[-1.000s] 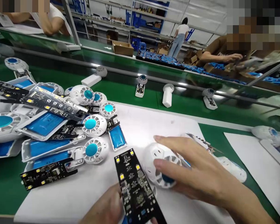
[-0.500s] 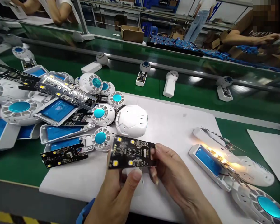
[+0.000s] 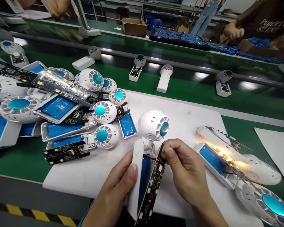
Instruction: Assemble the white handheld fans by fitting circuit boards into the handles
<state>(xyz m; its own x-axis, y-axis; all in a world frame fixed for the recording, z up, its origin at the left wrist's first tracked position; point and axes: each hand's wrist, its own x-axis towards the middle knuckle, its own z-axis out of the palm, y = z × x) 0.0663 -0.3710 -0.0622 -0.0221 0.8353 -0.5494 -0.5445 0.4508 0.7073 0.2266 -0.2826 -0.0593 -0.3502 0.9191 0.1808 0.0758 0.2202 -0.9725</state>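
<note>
My left hand is closed around the white handle of an opened handheld fan, which stands roughly upright with its slotted round head at the top. Inside the handle shows part of a blue battery. Between thumb and fingers, my right hand pinches the upper end of a black circuit board with small yellow-white LEDs. The board is swung out from the handle, tilted and nearly edge-on. Thin wires run near the top of the handle; where they end is hidden.
A pile of opened fans with batteries and boards covers the left side. More opened fans lie at right, one with a glowing board. White paper covers the bench. Beyond it, several fans lie on a green conveyor belt; co-workers sit across.
The board has turned from facing me to nearly edge-on, and the fan's handle and battery have come into view. The fan head has shifted right. Fans on the belt appear farther left.
</note>
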